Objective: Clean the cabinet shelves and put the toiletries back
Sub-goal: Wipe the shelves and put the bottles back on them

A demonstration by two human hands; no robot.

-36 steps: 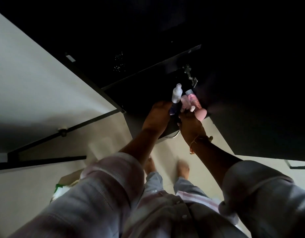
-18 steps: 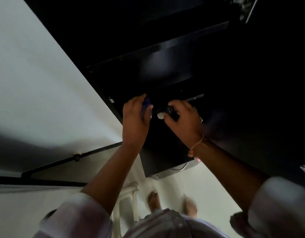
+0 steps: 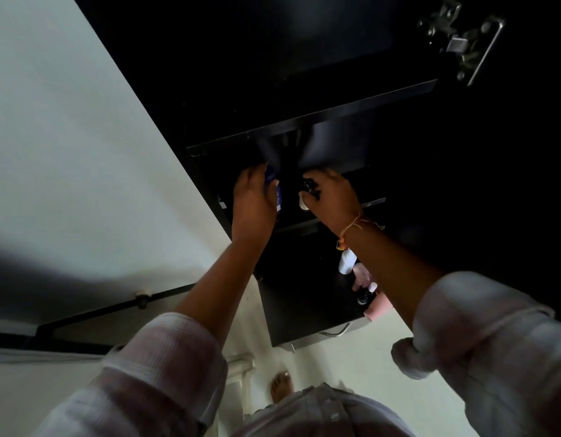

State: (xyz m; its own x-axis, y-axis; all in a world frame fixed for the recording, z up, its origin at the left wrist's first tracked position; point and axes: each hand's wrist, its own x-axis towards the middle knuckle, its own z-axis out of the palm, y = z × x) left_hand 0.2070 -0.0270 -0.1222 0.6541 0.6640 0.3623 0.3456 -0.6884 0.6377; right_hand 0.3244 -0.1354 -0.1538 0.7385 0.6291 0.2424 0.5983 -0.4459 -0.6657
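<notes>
Both your hands are up at a dark cabinet's middle shelf [image 3: 299, 228]. Your left hand [image 3: 254, 206] curls round a blue bottle [image 3: 275, 192]; your right hand [image 3: 333, 197] pinches a small dark item [image 3: 308, 185], too dim to identify. A white bottle [image 3: 346, 263] and pink toiletries [image 3: 380, 307] sit on the lower shelf [image 3: 304, 298]. Restocking looks partway done, with both held pieces not yet set down.

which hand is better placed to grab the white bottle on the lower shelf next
Right, probably: the white bottle lies just below the right hand, by its wrist, while the left hand is farther left, gripping a blue bottle. The right must first release its dark item.
</notes>
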